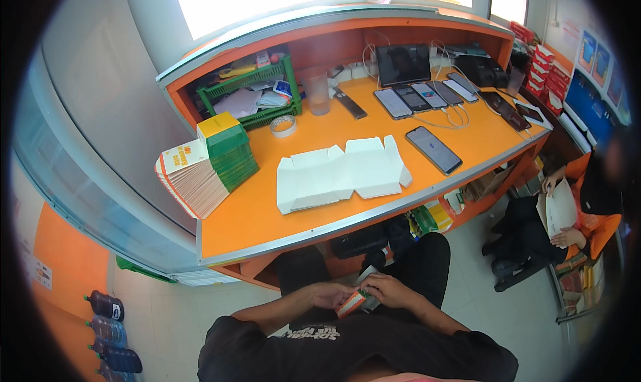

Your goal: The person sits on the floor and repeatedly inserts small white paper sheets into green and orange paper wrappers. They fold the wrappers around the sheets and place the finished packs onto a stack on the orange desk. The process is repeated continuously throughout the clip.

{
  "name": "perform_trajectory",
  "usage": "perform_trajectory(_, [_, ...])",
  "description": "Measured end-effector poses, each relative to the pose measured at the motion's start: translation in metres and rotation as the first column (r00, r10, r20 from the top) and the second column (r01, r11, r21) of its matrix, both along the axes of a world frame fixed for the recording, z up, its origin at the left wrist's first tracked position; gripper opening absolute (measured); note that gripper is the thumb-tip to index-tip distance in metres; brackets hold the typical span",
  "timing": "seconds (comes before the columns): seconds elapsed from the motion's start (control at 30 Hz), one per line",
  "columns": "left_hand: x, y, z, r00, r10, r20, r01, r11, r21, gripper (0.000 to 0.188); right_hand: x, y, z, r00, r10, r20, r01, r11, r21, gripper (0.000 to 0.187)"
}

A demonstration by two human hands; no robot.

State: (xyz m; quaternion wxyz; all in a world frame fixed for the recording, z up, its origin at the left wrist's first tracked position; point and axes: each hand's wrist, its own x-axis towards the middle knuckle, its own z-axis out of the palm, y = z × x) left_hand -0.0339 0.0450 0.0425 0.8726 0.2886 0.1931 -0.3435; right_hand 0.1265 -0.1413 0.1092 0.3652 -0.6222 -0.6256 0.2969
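Close to my lap, both hands hold a small folding carton (350, 304) printed orange, white and green, with a pale flap standing up. My left hand (328, 294) grips its left side, fingers closed. The fingers of my right hand (387, 290) are closed on its upper right part. On the orange desk (260, 228) in front of me lies an unfolded white carton blank (340, 175), plain side up. Left of it stand fanned stacks of flat cartons, one white and orange (190, 175), one green and yellow (230, 152).
A phone (434, 150) lies right of the blank, with several charging phones (410, 98) and a tablet (403, 64) behind. A tape roll (284, 126), plastic cup (316, 95) and green crate (250, 92) stand at the back left. Another person (574, 215) sits at the right holding cardboard.
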Motion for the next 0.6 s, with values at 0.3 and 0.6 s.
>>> perform_trajectory(0.3, [-0.003,-0.013,0.009,0.994,0.089,0.061,-0.088,0.996,-0.026,0.039,0.004,-0.003,0.001,1.000,0.005,0.022,-0.005,1.000,0.025,0.014])
perform_trajectory(0.6, [-0.006,-0.012,-0.012,0.993,0.099,0.058,-0.093,0.992,-0.088,0.044,0.003,-0.002,0.013,0.996,0.039,-0.077,-0.038,0.999,0.013,0.012])
